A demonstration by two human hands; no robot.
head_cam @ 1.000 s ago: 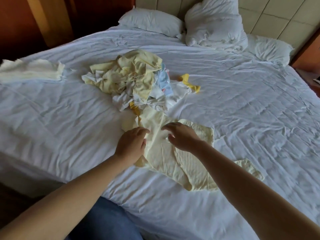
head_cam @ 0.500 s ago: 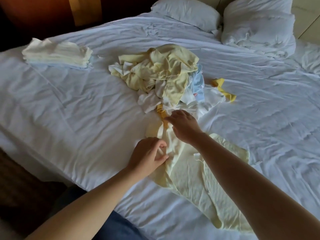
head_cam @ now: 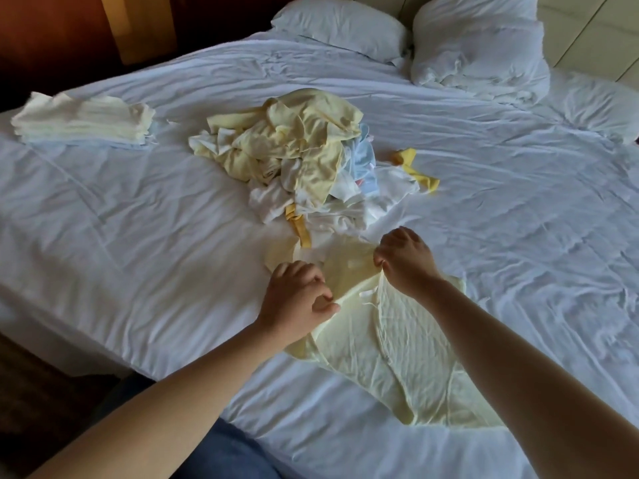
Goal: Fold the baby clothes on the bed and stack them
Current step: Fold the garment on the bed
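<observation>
A pale yellow baby garment [head_cam: 383, 344] lies spread on the white bed sheet [head_cam: 145, 243] in front of me. My left hand [head_cam: 297, 302] has its fingers curled and pinches the garment's left edge. My right hand [head_cam: 404, 259] grips the cloth near its top, lifting a fold. Behind them sits a loose pile of unfolded baby clothes [head_cam: 297, 153] in yellow, white and light blue. A neat stack of folded clothes [head_cam: 83, 121] rests at the far left of the bed.
Two white pillows [head_cam: 339, 25] and a bunched white duvet [head_cam: 480, 46] lie at the head of the bed. A yellow strip of cloth [head_cam: 415, 167] sits right of the pile. The bed's near-left edge drops to dark floor [head_cam: 34, 392].
My right hand moved from the garment's top near the pile down and to the right, now lifting a fold. My left hand shifted slightly. The view swung left, showing more of the folded stack.
</observation>
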